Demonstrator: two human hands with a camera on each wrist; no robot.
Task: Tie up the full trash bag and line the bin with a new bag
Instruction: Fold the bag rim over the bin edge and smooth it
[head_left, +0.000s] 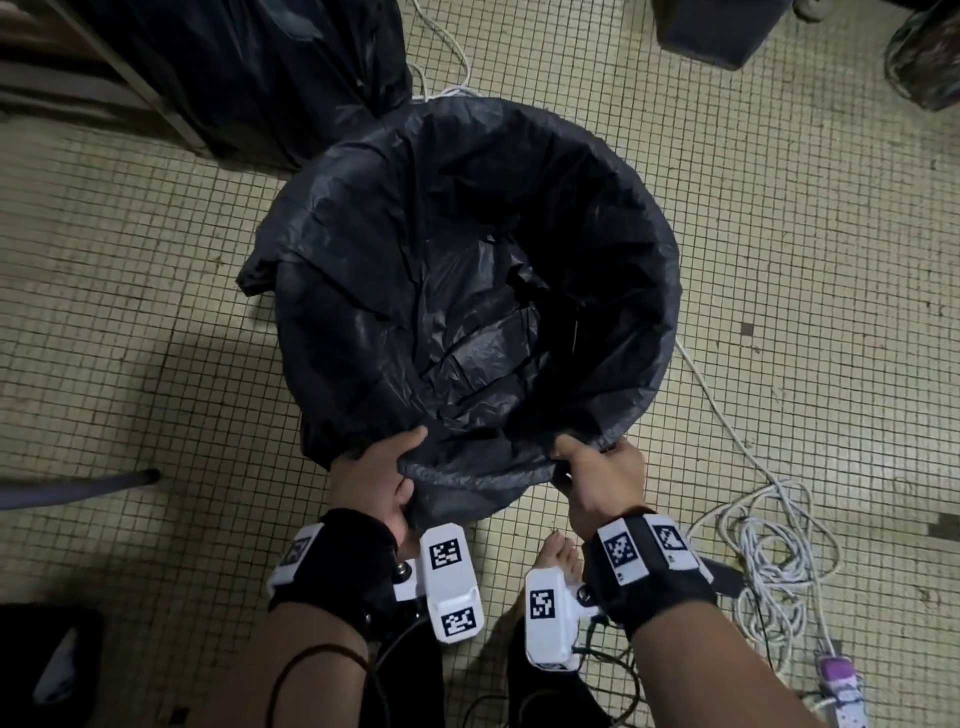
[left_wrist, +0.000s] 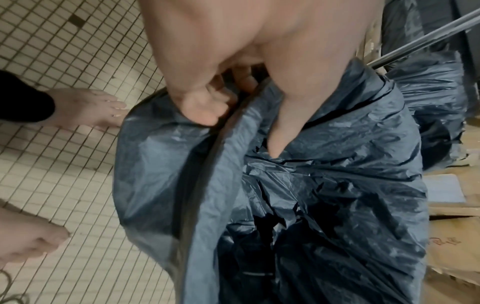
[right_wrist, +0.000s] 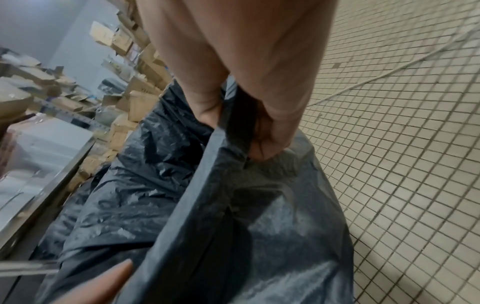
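A black trash bag (head_left: 467, 270) lines the round bin, its mouth spread wide and folded over the rim; the bin itself is hidden under the plastic. At the near rim my left hand (head_left: 379, 475) grips the bag's edge, thumb inside and fingers curled outside, as the left wrist view shows (left_wrist: 207, 102). My right hand (head_left: 597, 473) pinches the edge a little to the right, fingers curled round a fold of plastic (right_wrist: 233, 127). Another full black bag (head_left: 249, 78) stands at the back left.
White cables (head_left: 769, 551) lie coiled on the tiled floor at the right, with a power strip (head_left: 841, 691) near the corner. A metal table leg (head_left: 135, 88) and a bar (head_left: 78, 486) are at the left. My bare foot (head_left: 558, 556) stands just before the bin.
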